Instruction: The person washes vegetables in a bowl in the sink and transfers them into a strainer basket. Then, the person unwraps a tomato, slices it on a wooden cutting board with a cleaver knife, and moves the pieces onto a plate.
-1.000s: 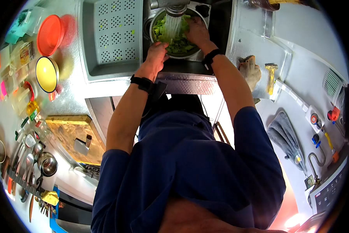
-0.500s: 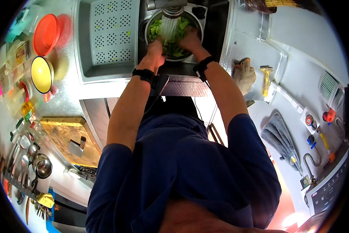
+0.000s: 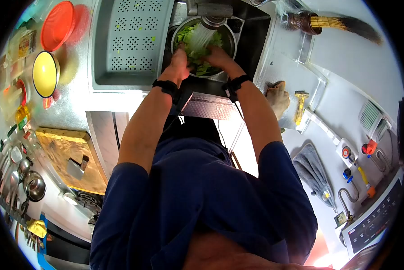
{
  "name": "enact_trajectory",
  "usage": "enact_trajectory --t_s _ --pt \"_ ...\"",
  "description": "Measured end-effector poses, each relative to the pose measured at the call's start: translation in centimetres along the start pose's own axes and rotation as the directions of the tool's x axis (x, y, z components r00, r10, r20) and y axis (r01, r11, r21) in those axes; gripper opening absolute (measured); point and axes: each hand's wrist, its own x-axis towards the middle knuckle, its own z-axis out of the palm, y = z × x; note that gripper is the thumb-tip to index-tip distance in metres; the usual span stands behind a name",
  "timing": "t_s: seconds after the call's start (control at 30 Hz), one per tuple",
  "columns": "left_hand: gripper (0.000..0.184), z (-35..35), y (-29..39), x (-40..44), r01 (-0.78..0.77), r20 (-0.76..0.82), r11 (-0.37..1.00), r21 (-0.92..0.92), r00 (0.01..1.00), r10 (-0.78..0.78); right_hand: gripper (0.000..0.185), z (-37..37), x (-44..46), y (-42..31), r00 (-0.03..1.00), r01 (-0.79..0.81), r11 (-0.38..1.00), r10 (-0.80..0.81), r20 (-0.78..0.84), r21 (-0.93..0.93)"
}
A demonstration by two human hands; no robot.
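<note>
Running water from the tap (image 3: 213,21) falls onto chopped leafy greens (image 3: 202,68) in a round metal pot (image 3: 232,39), which stands in the dark sink. My left hand (image 3: 179,64) is at the pot's left side, its fingers curled in among the leaves. From the right, my right hand (image 3: 221,58) reaches over the rim with its fingers bent into the greens. Leaves and water partly hide the fingertips of both hands. Black bands with cables are around both wrists.
A grey perforated draining tray (image 3: 132,67) with green scraps sits left of the pot. Further left are a red basket (image 3: 58,26), a yellow bowl (image 3: 46,74) and a cutting board (image 3: 71,157) with a cleaver. A cloth (image 3: 278,100) and a yellow-handled scraper-like tool (image 3: 300,108) lie right.
The whole view has shifted a little. My right hand has drawn nearer to my left within the pot, and the greens under the water have been moved about.
</note>
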Motion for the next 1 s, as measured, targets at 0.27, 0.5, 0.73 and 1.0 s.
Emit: enact_trajectory --t_s 0.27,0.5,0.73,1.0 --pt "0.066 0.7 0.5 -0.2 0.0 -0.091 1.0 0.024 0.996 0.002 0.053 0.8 1.1 -0.7 0.905 0.181 0.744 -0.382 -0.187 -0.643" --pt "0.067 0.5 0.5 -0.2 -0.064 -0.08 0.998 -0.001 0.995 0.064 0.06 0.4 -0.4 -2.1 0.99 -0.081 0.845 0.005 -0.143 -0.528" --pt "0.072 1.1 1.1 -1.5 -0.075 -0.023 0.997 -0.023 0.997 0.074 0.055 2.5 4.2 -2.2 0.898 0.226 0.857 -0.368 -0.241 -0.464" --pt "0.081 -1.5 -0.2 2.9 -0.107 -0.061 0.99 0.089 0.992 0.113 0.05 0.1 0.1 -2.2 0.972 0.05 0.8 -0.176 -0.153 -0.599"
